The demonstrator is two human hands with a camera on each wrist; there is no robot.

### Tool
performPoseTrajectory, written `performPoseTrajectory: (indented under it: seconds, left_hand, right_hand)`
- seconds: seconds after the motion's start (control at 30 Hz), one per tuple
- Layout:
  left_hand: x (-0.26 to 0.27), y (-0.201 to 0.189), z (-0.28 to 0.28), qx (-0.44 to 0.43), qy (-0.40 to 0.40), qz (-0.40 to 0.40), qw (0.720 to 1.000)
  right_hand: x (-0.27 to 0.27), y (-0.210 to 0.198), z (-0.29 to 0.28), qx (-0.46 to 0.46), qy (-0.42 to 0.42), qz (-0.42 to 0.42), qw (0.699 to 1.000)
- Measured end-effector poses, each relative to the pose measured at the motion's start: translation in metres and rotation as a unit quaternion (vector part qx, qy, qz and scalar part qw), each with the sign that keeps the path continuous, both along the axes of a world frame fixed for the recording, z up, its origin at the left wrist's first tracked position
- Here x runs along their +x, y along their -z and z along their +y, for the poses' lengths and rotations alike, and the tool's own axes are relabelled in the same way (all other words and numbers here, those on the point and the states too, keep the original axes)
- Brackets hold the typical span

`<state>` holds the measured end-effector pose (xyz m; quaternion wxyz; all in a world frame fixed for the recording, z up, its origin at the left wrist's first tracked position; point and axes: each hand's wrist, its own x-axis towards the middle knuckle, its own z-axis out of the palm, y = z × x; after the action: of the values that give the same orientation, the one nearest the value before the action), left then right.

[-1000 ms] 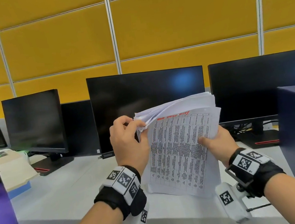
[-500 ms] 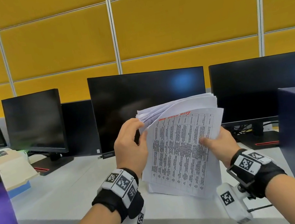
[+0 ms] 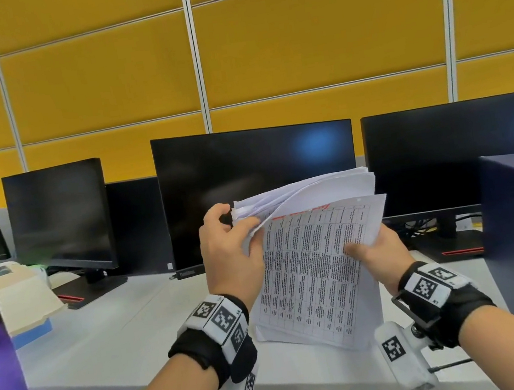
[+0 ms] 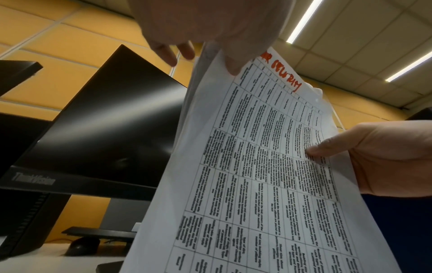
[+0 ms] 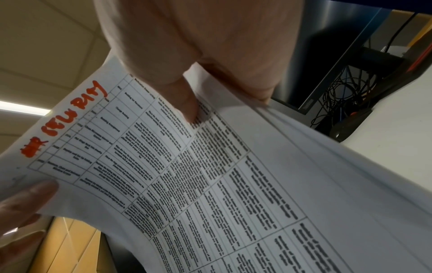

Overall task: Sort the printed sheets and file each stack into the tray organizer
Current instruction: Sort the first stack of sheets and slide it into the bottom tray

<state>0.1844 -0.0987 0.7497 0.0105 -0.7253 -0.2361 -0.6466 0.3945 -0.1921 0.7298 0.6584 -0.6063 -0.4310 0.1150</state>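
White paper sheets [image 3: 317, 272], a thick sheaf printed with a black table and a red handwritten heading, are held upright above the white bench [image 3: 111, 341], just left of the dark blue tray organizer [image 3: 512, 238]. Compared with half a second ago, the left hand [image 3: 230, 258] has been raised, and its grip is now pinched on the upper left corner, where the rear sheets are fanned apart from the front one. The right edge is clamped by the right hand [image 3: 378, 255], thumb on the print, and three black monitors [image 3: 256, 175] are seen behind.
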Motion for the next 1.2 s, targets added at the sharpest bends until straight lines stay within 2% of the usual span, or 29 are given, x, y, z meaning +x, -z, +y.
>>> performPoseTrajectory:
  seconds: [0.17, 0.33, 0.43, 0.53, 0.6, 0.67, 0.73, 0.8, 0.93, 1.1, 1.2]
  left_hand:
    - [0.004, -0.004, 0.003, -0.011, 0.033, -0.040, 0.999]
    - [0.000, -0.007, 0.010, -0.124, 0.076, -0.079, 0.986]
    - [0.001, -0.004, 0.013, -0.199, 0.099, -0.115, 0.968]
    - [0.004, -0.002, 0.017, -0.284, 0.165, -0.168, 0.929]
    - [0.006, 0.001, 0.018, -0.334, 0.218, -0.149, 0.905]
    - [0.007, 0.004, 0.018, -0.353, 0.235, -0.087, 0.902]
    - [0.007, 0.005, 0.024, -0.361, 0.238, -0.087, 0.897]
    - [0.003, 0.003, 0.035, -0.362, 0.207, -0.133, 0.899]
    - [-0.020, 0.001, 0.062, -0.371, 0.058, -0.236, 0.896]
    - [-0.046, -0.004, 0.066, -0.353, -0.061, -0.203, 0.911]
    - [-0.056, -0.010, 0.071, -0.340, -0.096, -0.191, 0.916]
  right_hand:
    - [0.001, -0.001, 0.001, -0.004, -0.008, 0.013, 1.000]
    - [0.000, -0.001, 0.000, 0.003, -0.023, 0.013, 1.000]
    - [0.001, -0.001, 0.000, -0.004, -0.040, 0.004, 0.999]
    - [0.003, 0.001, 0.002, -0.006, -0.044, 0.006, 0.999]
    - [0.004, 0.001, 0.003, 0.008, -0.037, 0.024, 0.999]
    - [0.005, 0.001, 0.003, 0.020, -0.039, 0.034, 0.998]
    - [0.006, 0.001, 0.002, 0.020, -0.044, 0.038, 0.998]
    - [0.009, 0.002, 0.003, 0.020, -0.044, 0.047, 0.998]
    - [0.013, 0.002, 0.004, 0.021, -0.011, 0.028, 0.999]
    - [0.023, -0.003, -0.003, 0.016, 0.053, 0.033, 0.998]
    - [0.030, -0.002, -0.011, 0.004, 0.082, 0.032, 0.996]
